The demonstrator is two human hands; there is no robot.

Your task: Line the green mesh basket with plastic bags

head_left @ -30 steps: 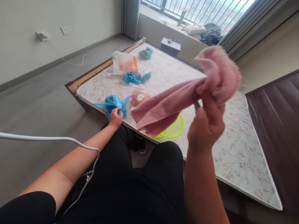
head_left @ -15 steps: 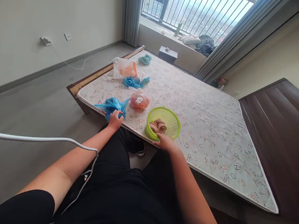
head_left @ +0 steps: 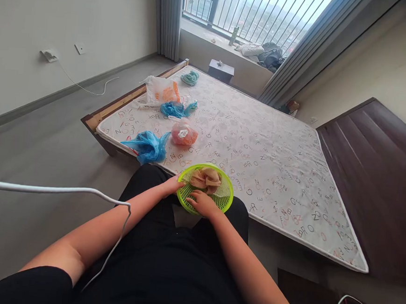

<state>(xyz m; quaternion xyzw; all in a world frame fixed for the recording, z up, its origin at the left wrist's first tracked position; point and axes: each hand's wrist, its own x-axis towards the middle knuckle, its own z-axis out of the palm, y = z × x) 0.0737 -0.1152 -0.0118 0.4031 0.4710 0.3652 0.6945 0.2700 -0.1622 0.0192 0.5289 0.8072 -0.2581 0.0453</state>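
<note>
A lime-green mesh basket [head_left: 226, 201] is tilted toward me over my knees, at the mattress edge. Inside it lie beige, folded pieces [head_left: 206, 178] that look like cloth. My left hand [head_left: 172, 186] grips the basket's left rim, thumb on the inside. Over the near side of the basket reaches my right hand [head_left: 202, 203], its fingers apart just below the beige pieces; whether it touches them I cannot tell. A knotted blue plastic bag [head_left: 150, 148] sits on the mattress corner beyond my left hand.
On the mattress [head_left: 274, 176] stand a tied bag with reddish contents [head_left: 184, 134], another blue bag [head_left: 176, 108], a white-and-orange plastic bag [head_left: 162, 91] and a teal coil [head_left: 190, 78]. A white cable [head_left: 80, 190] crosses over my left arm.
My left hand has left the blue bag and taken the basket's rim. The basket has come nearer and tilted toward me. My right hand has moved from the rim into the basket.
</note>
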